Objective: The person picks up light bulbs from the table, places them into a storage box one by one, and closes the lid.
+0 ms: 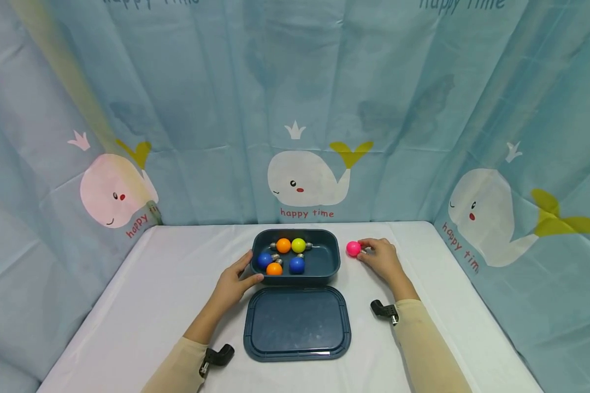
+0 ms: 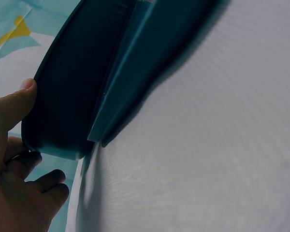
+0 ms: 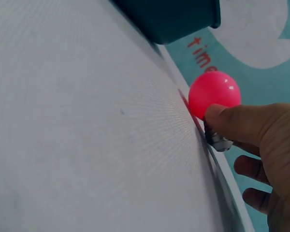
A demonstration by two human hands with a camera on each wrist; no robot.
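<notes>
In the head view, an open dark blue box (image 1: 324, 267) holds several round light bulbs with metal screw bases: two orange bulbs (image 1: 283, 245), two blue bulbs (image 1: 297, 265) and a yellow bulb (image 1: 298, 245). My left hand (image 1: 231, 283) grips the box's near left corner, thumb along the front wall and fingers at the left side. To the right of the box, my right hand (image 1: 382, 259) pinches a pink bulb (image 1: 353, 249) by its metal base. The right wrist view shows the thumb over that base, with the pink globe (image 3: 215, 94) pointing away from the palm.
A dark blue lid (image 1: 297, 322) lies flat just in front of the box. Both sit on a white-covered table (image 1: 177, 262). Around the table's back and sides hangs a light blue curtain (image 1: 201, 180) printed with whales. Black wrist mounts (image 1: 384, 309) stick out from the sleeves.
</notes>
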